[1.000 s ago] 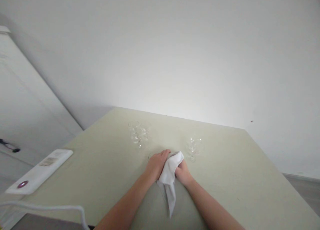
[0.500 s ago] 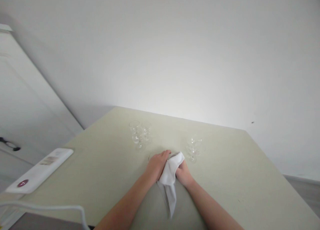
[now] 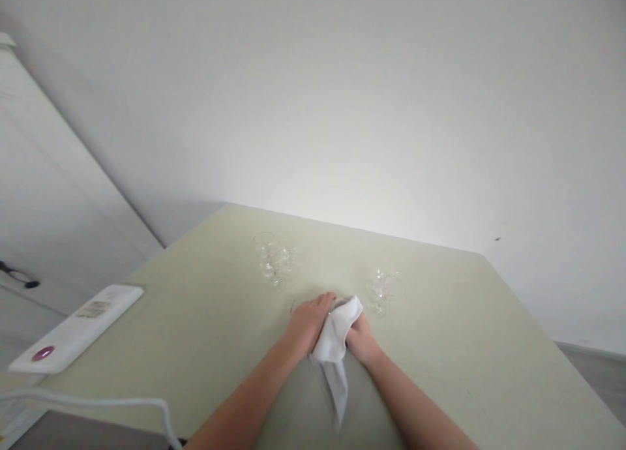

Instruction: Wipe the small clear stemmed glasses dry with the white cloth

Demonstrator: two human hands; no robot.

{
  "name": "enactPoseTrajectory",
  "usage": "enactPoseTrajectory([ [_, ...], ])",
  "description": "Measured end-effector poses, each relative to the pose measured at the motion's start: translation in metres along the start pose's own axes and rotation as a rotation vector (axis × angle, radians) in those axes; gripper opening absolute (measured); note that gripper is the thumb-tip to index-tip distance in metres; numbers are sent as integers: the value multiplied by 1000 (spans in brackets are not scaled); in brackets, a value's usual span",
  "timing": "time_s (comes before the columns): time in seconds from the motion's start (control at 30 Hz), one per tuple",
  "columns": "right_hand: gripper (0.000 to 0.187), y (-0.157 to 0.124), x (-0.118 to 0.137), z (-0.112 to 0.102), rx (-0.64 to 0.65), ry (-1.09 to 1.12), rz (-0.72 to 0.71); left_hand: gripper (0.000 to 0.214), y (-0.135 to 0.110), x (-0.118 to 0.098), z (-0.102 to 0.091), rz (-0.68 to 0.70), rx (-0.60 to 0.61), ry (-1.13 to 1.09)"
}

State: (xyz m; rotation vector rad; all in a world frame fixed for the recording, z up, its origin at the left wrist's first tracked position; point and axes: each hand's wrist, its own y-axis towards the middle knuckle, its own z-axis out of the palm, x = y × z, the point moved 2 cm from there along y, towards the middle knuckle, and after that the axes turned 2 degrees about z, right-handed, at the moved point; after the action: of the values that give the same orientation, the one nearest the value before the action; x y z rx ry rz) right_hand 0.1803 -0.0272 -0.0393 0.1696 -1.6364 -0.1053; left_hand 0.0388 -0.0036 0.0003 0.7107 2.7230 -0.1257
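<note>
My left hand (image 3: 309, 322) is closed around a clear drinking glass (image 3: 293, 304), of which only a thin curved edge shows beside the knuckles. A white cloth (image 3: 337, 336) lies bunched between both hands, one corner hanging down towards me. My right hand (image 3: 360, 338) is closed on this cloth, its fingers mostly hidden in the folds against the glass. Just beyond my left hand stand clear stemmed glasses (image 3: 268, 262) close together. To the right of the cloth is more clear stemmed glassware (image 3: 379, 292), its outlines faint.
The pale green table (image 3: 464, 345) reaches back to a white wall (image 3: 372, 124). A white power strip or flat box (image 3: 78, 329) with a round dark button lies at the left edge. A white cable (image 3: 98, 403) crosses the lower left, near a white cabinet (image 3: 59, 176).
The camera view has shifted slightly. Both hands keep nearly the same hold on the cloth and glass; the cloth's hanging corner has moved a little.
</note>
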Motion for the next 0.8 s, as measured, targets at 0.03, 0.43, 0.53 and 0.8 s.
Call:
enactPoseTrajectory([
  [0.03, 16, 0, 1, 0, 8, 3, 3, 34, 0, 0, -1, 3, -1, -3],
  [0.43, 17, 0, -5, -2, -21, -21, 46, 32, -2, -6, -9, -18, 59, -2],
  [0.53, 18, 0, -3, -2, -22, -15, 49, 33, -2, -6, -9, -20, 53, -4],
  [0.8, 16, 0, 1, -1, -9, -20, 32, 33, -3, -7, -10, -23, 41, -14],
])
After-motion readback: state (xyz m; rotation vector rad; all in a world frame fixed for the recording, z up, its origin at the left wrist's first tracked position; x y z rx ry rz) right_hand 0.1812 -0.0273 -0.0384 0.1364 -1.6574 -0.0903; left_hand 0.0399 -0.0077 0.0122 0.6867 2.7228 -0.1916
